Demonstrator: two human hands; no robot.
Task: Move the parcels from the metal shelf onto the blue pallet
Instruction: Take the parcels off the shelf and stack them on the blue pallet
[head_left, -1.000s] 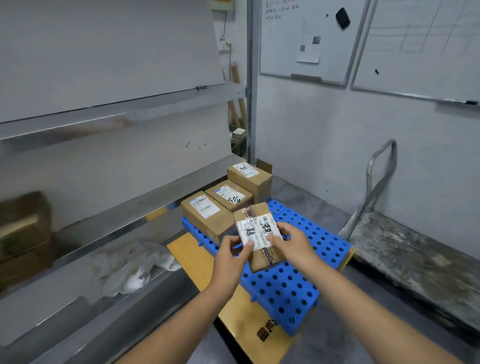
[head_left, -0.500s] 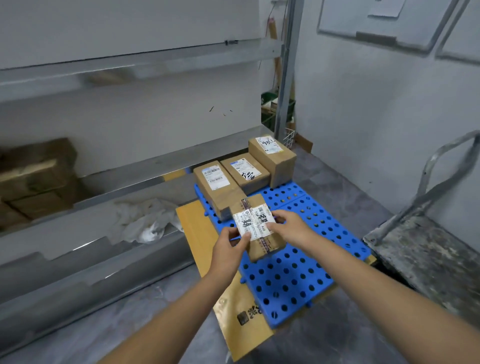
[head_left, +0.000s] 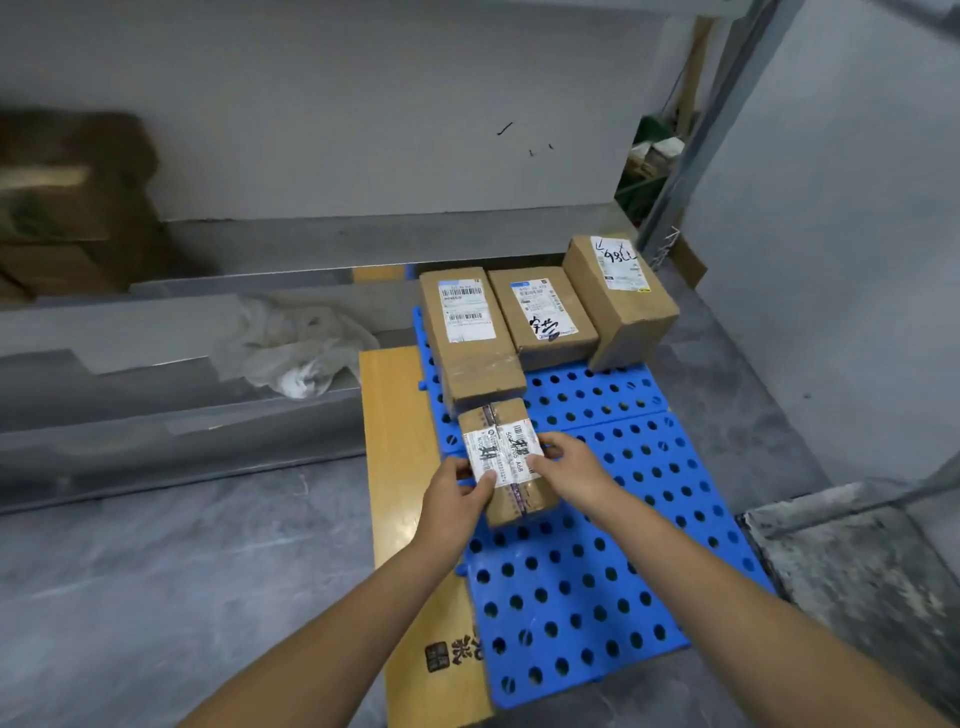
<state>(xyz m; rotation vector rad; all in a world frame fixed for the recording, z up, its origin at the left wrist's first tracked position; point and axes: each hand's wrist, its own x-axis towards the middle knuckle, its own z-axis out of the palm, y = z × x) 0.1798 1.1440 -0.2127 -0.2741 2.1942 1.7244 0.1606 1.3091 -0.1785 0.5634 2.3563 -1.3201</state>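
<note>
- The parcel (head_left: 506, 457) is being gripped from both sides. The left hand (head_left: 454, 491) is being curled round its near left edge, thumb on the label, and the right hand (head_left: 569, 467) is being wrapped over its right edge.
- It is being held low over the left part of the pallet (head_left: 597, 597); whether its underside is touching the blue grid cannot be told.
- Its long axis is being pointed away from the person, roughly in line with the box (head_left: 470, 332) just beyond its far end. That box is the leftmost of three lined along the pallet's back edge.
- The coming move is judged to be a short lowering, with the far end being nudged up to that box.
- Both hands are about equally near; bare pallet is being offered on the right, so that hand can be drawn clear easily.
- Blurred brown boxes (head_left: 67, 208) are being shown on the shelf (head_left: 156, 322) far to the left, so more work is judged to be waiting.
</note>
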